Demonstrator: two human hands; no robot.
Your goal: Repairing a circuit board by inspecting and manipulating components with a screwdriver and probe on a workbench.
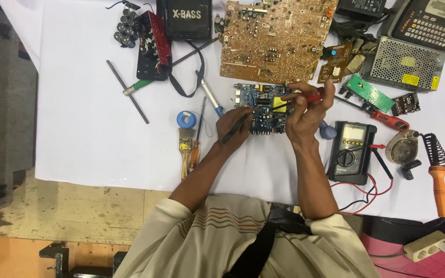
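Head view: I see a large brown circuit board [276,38] beyond both hands. Blue circuit board [263,108] lies between them. Right hand [305,110] grips a red probe [310,98]; left hand [235,126] grips a black probe [234,129].

Person wore a cream, short-sleeved shirt with thin brown-orange stripes running in curved bands across the chest and the sleeves. Sleeves ended above the elbows; both forearms were bare. No watch, ring or glove was seen on the left hand [234,126] or the right hand [305,110]. A black strap ran diagonally down the front of the shirt, widening to a dark padded piece near the right shoulder.
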